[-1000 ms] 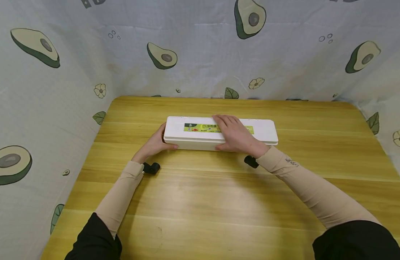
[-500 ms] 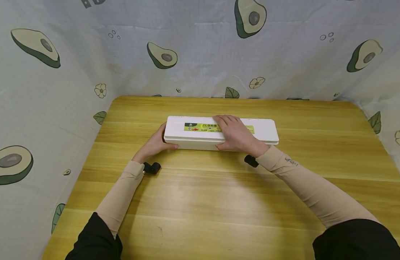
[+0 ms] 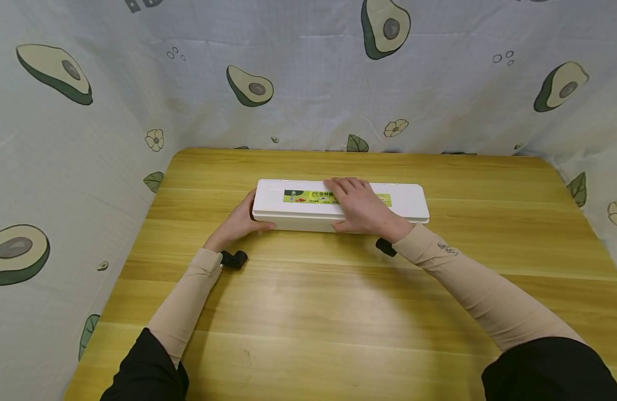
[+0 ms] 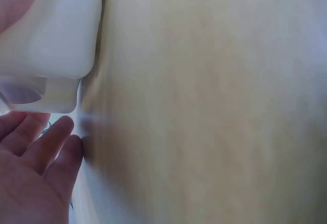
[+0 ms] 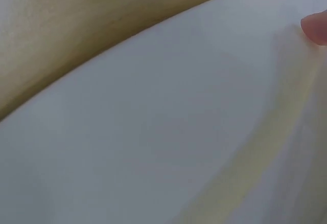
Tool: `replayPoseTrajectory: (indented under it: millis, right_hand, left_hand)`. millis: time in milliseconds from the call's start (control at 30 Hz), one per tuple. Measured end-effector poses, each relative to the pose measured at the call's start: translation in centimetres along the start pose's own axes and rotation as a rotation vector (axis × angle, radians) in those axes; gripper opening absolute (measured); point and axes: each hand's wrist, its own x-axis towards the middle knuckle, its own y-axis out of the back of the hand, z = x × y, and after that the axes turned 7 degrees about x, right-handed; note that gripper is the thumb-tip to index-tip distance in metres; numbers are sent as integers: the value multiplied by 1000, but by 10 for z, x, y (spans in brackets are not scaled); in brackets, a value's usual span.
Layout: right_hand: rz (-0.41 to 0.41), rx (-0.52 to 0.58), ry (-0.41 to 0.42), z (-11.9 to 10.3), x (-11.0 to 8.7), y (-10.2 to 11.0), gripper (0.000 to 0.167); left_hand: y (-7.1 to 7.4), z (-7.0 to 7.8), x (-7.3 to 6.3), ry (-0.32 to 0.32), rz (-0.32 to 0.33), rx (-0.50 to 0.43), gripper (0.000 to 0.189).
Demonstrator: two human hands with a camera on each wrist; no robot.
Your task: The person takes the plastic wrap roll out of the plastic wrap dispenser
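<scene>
A long white cling film box (image 3: 406, 201) with a green and yellow label lies lengthwise across the table, its lid down. My left hand (image 3: 238, 220) holds its left end, the thumb on the front face and the fingers around the end. In the left wrist view those fingers (image 4: 48, 150) lie close by the end, where a rounded recess shows. My right hand (image 3: 362, 209) grips the box from above near its middle, fingers over the lid and part of the label. Its thumb (image 5: 316, 28) presses the front wall (image 5: 127, 127). The far side of the box is hidden.
The wooden table (image 3: 308, 312) extends around the box on all sides. A pale cloth (image 3: 308, 61) printed with avocados hangs behind and at both sides. Black wrist-camera mounts (image 3: 234, 259) sit beneath both wrists.
The right hand's fingers have shifted slightly left over the label. The box and the left hand stay where they were.
</scene>
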Motion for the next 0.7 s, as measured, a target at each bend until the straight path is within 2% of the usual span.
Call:
replayPoseTrajectory:
  millis: [133, 233, 467, 700]
  right_hand:
    - [-5, -12, 5, 0, 1, 0, 93]
    - [-8, -19, 9, -1, 2, 1, 92]
    - [-28, -46, 33, -3, 4, 6, 87]
    - [-61, -59, 35, -5, 7, 9, 86]
  left_hand:
    - [-1, -17, 6, -4, 20, 27, 103]
    - [-1, -17, 6, -2, 25, 50, 103]
    - [0, -16, 7, -17, 27, 22, 102]
    - [1, -18, 8, -24, 23, 62, 102]
